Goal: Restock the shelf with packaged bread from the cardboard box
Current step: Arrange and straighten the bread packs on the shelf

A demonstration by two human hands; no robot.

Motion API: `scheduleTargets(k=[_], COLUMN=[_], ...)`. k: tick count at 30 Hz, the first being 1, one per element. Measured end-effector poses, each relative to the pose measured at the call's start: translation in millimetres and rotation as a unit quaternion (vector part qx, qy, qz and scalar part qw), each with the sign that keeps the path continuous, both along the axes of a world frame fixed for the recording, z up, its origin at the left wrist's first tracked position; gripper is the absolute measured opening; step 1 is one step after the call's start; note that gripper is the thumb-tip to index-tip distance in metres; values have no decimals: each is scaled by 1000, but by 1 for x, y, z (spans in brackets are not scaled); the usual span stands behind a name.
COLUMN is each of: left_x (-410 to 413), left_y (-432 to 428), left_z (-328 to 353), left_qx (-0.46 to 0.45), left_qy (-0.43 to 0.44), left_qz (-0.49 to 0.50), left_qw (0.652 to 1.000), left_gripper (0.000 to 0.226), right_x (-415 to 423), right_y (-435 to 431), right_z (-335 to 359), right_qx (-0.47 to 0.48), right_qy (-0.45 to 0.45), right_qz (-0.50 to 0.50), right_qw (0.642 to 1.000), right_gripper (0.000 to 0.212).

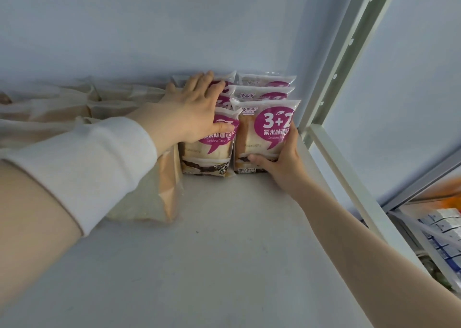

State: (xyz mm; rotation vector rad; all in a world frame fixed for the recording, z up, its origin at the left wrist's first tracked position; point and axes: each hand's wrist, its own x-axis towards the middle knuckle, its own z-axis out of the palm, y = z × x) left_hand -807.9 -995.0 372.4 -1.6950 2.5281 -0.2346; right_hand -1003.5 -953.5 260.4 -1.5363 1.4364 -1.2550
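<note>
These bread packs (264, 128) in the shelf's (224, 240) back corner look light and squishy. Right hand (282, 160) grips one's edge, left hand (197, 110) presses flat.

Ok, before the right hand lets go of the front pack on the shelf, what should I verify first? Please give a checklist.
1. The front right pack upright, level with the front left pack: ok.
2. Grip of the right hand on its lower corner: ok.
3. The left hand flat on the left row: ok.
4. Free shelf in front: ok.
5. The cardboard box within reach: cannot tell, out of view.
</note>
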Motion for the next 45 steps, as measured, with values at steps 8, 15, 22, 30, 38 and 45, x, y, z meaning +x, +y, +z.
scheduleTargets(k=[8, 15, 22, 30, 38, 45], left_x=[-2, 4, 9, 6, 10, 11], left_y=[-1, 1, -3, 3, -2, 8], left_z=[-5, 1, -4, 6, -6, 4], left_qx=[-24, -10, 8, 22, 27, 21], left_qy=[51, 1, 80, 86, 59, 61], left_qz=[29, -13, -39, -28, -20, -17], left_qw=[998, 1000, 996, 996, 998, 998], left_gripper=[84, 118, 79, 77, 75, 79], right_x=[4, 12, 57, 49, 52, 48], right_y=[0, 16, 24, 20, 14, 20], right_z=[1, 10, -4, -1, -1, 13], right_qx=[2, 10, -5, 6, -33, 14], right_qy=[32, 24, 137, 143, 170, 175], right_qz=[-11, -43, -163, -135, -135, -110], right_qw=[999, 999, 977, 981, 976, 978], right_gripper=[102, 145, 144, 143, 145, 143])
